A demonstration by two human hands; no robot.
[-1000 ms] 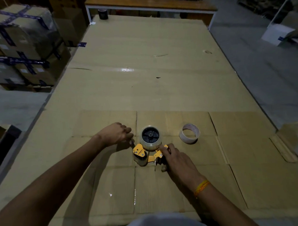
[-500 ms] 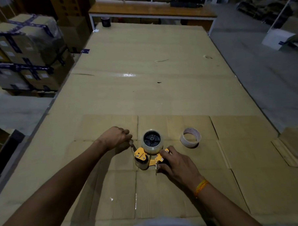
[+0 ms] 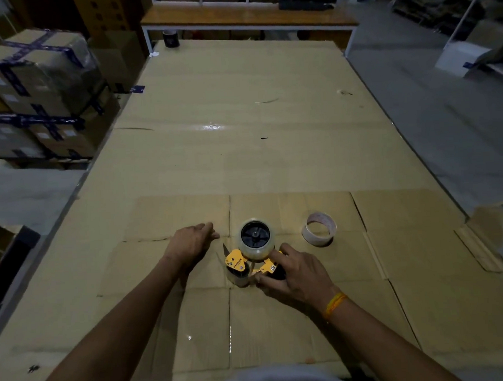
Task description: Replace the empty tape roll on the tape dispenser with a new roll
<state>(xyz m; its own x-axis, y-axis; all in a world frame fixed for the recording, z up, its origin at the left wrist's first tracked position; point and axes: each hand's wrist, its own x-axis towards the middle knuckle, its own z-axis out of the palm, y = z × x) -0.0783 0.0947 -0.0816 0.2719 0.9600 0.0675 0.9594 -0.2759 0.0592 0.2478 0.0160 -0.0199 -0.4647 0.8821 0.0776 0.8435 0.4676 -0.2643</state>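
A yellow tape dispenser (image 3: pixel 236 263) lies on its side on the flattened cardboard, with a clear tape roll (image 3: pixel 256 239) seated on its black hub. My right hand (image 3: pixel 291 270) grips the dispenser's handle end, fingers curled around it. Just left of the dispenser's blade, my left hand (image 3: pixel 192 244) rests flat on the cardboard with its fingers extended, and I see nothing in it. An empty white tape core (image 3: pixel 319 229) lies on the cardboard to the right of the dispenser.
The long table (image 3: pixel 242 150) is covered in cardboard sheets. A dark cup (image 3: pixel 171 38) stands at its far left corner. Stacked taped boxes (image 3: pixel 38 93) stand left of the table, and a wooden bench (image 3: pixel 248 19) stands behind it.
My left hand has gone from a closed pinch near the dispenser's blade to flat, extended fingers. My right hand keeps its hold on the dispenser. The camera has tilted slightly.
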